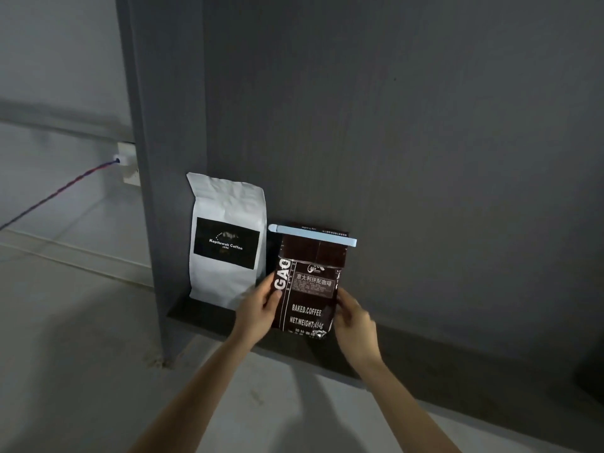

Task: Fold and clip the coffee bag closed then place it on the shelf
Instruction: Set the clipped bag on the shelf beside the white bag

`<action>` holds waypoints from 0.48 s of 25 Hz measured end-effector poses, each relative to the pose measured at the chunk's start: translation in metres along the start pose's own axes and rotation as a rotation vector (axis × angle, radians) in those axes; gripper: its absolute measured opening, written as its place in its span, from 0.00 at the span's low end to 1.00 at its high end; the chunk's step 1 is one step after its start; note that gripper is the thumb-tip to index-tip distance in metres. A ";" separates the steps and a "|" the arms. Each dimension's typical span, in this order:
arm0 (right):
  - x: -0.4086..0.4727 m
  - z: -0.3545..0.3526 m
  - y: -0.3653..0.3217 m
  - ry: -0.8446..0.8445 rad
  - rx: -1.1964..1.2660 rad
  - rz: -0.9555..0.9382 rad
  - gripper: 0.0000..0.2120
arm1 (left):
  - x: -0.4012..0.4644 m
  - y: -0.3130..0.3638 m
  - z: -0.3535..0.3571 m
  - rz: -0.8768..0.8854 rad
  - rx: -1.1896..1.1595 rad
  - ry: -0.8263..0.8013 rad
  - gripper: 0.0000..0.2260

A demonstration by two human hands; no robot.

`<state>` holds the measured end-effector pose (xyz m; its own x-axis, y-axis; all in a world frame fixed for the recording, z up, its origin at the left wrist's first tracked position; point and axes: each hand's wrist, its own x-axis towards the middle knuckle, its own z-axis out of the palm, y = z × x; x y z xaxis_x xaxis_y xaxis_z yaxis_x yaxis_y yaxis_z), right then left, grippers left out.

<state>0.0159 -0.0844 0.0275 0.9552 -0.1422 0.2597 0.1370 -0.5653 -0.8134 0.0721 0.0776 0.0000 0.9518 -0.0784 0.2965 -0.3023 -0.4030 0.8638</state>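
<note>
A dark brown coffee bag [309, 289] printed "BAKED.COFFEE" stands upright on the dark shelf [209, 317], its top folded over and pinned by a long light-blue clip [313, 236]. My left hand [261, 305] grips the bag's left edge with the thumb on its front. On the opposite side, my right hand [354, 317] holds the bag's lower right edge. The bag's bottom rests at or just above the shelf board; I cannot tell which.
A white coffee bag [225, 240] with a black label stands just left of the brown bag, against the cabinet's side panel [153, 191]. The dark back panel [425, 142] rises behind. A wall socket [125, 161] with a red-blue cable sits left.
</note>
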 end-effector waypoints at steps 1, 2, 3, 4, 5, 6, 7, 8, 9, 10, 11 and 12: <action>0.001 0.003 0.003 -0.016 0.013 0.001 0.22 | 0.002 -0.002 0.002 -0.016 0.010 0.015 0.19; 0.002 0.005 0.005 -0.036 0.022 0.005 0.22 | 0.003 -0.003 0.003 -0.025 0.017 0.031 0.18; 0.003 0.006 0.005 -0.053 0.026 0.004 0.22 | 0.004 -0.001 0.004 -0.030 0.021 0.044 0.18; 0.005 0.006 0.006 -0.061 0.020 -0.002 0.23 | 0.006 -0.002 0.005 -0.033 0.028 0.057 0.18; 0.005 0.007 0.007 -0.073 0.006 -0.006 0.24 | 0.006 -0.001 0.006 -0.041 0.038 0.060 0.18; 0.005 0.007 0.008 -0.077 -0.008 -0.002 0.25 | 0.006 -0.002 0.007 -0.048 0.046 0.060 0.18; 0.006 0.007 0.008 -0.085 -0.013 0.003 0.25 | 0.005 -0.002 0.007 -0.057 0.048 0.058 0.18; 0.006 0.007 0.008 -0.092 -0.023 0.009 0.25 | 0.005 -0.002 0.007 -0.062 0.039 0.058 0.18; 0.005 0.006 0.008 -0.104 -0.033 0.012 0.25 | 0.005 -0.003 0.007 -0.062 0.026 0.053 0.17; 0.004 0.005 0.008 -0.115 -0.044 0.013 0.25 | 0.005 -0.003 0.007 -0.057 0.023 0.048 0.17; 0.004 0.004 0.006 -0.130 -0.046 0.016 0.25 | 0.006 -0.001 0.006 -0.054 0.028 0.037 0.16; 0.005 0.003 0.006 -0.147 -0.049 0.012 0.25 | 0.006 0.000 0.004 -0.049 0.024 0.028 0.16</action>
<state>0.0218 -0.0858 0.0224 0.9853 -0.0311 0.1679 0.1154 -0.6036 -0.7889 0.0781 0.0732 -0.0003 0.9635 -0.0328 0.2658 -0.2539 -0.4277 0.8675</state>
